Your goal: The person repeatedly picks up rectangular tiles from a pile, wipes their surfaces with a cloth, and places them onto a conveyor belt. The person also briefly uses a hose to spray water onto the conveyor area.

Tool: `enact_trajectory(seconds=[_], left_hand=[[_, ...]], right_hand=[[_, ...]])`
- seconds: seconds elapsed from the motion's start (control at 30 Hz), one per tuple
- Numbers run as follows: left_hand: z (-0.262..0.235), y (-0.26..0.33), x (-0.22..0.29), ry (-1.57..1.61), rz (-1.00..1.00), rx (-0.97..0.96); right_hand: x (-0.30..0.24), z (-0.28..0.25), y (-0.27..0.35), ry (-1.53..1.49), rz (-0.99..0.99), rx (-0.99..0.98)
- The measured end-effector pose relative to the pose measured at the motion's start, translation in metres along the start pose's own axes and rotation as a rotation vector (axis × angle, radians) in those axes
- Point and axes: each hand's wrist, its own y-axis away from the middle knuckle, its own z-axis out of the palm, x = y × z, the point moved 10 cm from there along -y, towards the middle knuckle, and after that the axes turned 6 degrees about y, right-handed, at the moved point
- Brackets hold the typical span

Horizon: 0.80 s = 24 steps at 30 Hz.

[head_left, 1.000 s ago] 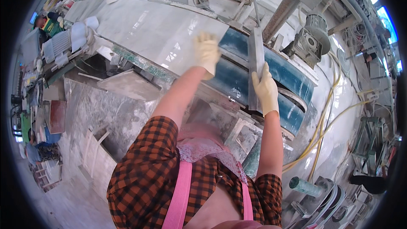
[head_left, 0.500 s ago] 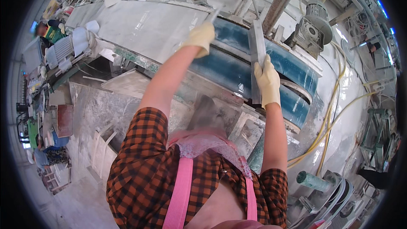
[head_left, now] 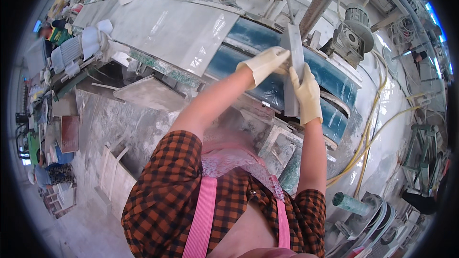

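A long, narrow grey strip [head_left: 295,48] stands across the blue belts [head_left: 224,60] of a conveyor, one end toward me. My right hand [head_left: 307,94], in a cream glove, grips its near part, with thumb and fingers around the right edge. My left hand [head_left: 264,67], gloved alike, is against the strip's left side a little farther up. Its fingers are curled, and whatever they may hold is hidden. A large, glossy pale slab [head_left: 162,28] lies flat on the conveyor to the left of both hands.
A grey motor [head_left: 354,33] stands beyond the belts at the right, near a rusty post [head_left: 315,9]. Yellow hoses [head_left: 370,134] trail down the right side. A flat panel [head_left: 148,93] leans below the conveyor. Other people [head_left: 60,36] are at the far left.
My left hand has come right and toward me, from the pale slab's edge to the grey strip. A blurred light thing showed at its fingers before. My right hand stays on the strip.
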Motion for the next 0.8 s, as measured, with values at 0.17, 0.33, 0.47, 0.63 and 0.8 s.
enact_trajectory(seconds=[0.17, 0.33, 0.47, 0.63, 0.8], left_hand=[[-0.140, 0.018, 0.045, -1.466, 0.112, 0.577], [-0.228, 0.027, 0.032, -1.630, -0.213, 0.742], [-0.237, 0.005, 0.013, -1.649, -0.382, 0.582], [-0.249, -0.009, 0.027, -1.497, -0.320, 0.468], [-0.219, 0.027, 0.074, -0.744, 0.093, 0.475]], right_hand=[[-0.004, 0.004, 0.000, 0.099, 0.075, -0.122], [-0.003, 0.002, 0.001, 0.074, 0.081, -0.121], [0.000, 0.002, 0.003, 0.044, 0.047, -0.085], [-0.003, -0.003, 0.001, 0.015, -0.001, -0.010], [-0.001, -0.003, 0.000, 0.041, -0.016, 0.003]])
